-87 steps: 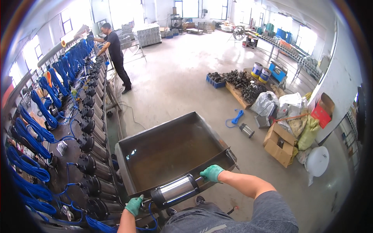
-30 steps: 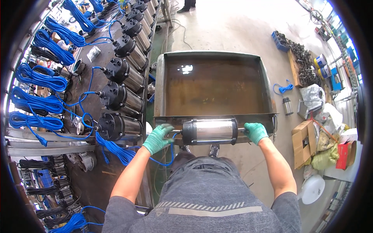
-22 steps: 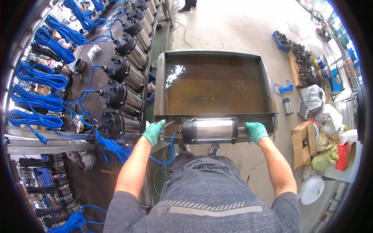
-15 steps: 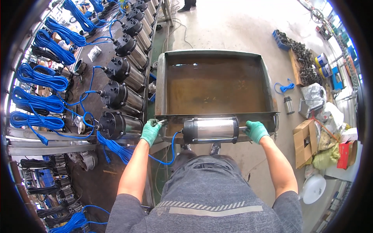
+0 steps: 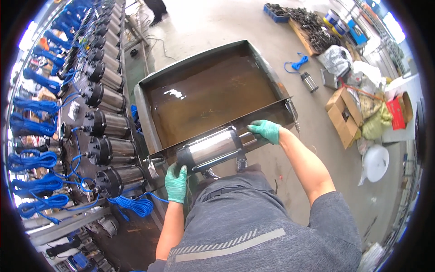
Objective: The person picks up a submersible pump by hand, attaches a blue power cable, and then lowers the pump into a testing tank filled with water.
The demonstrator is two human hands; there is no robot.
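A steel cylindrical submersible pump with black end caps lies tilted along the near ledge of a water-filled metal tank. My left hand, in a green glove, grips the black cap at its left end, with the thumb and a finger showing against the cap. At the other end, my gloved right hand is closed round the shaft that sticks out there. A metal fitting sits at the ledge's left corner, just beyond my left hand. Blue cable runs toward the pump's left end, partly hidden by my hand.
Similar pumps line the bench at left, with coiled blue cables beside them. On the floor at right lie a small steel cylinder, a cardboard box and several bags. Someone's legs stand at the far end.
My left hand has left the fitting at the ledge's corner and taken the pump's left cap. My right hand stays on the shaft. The view has turned, so the tank appears tilted.
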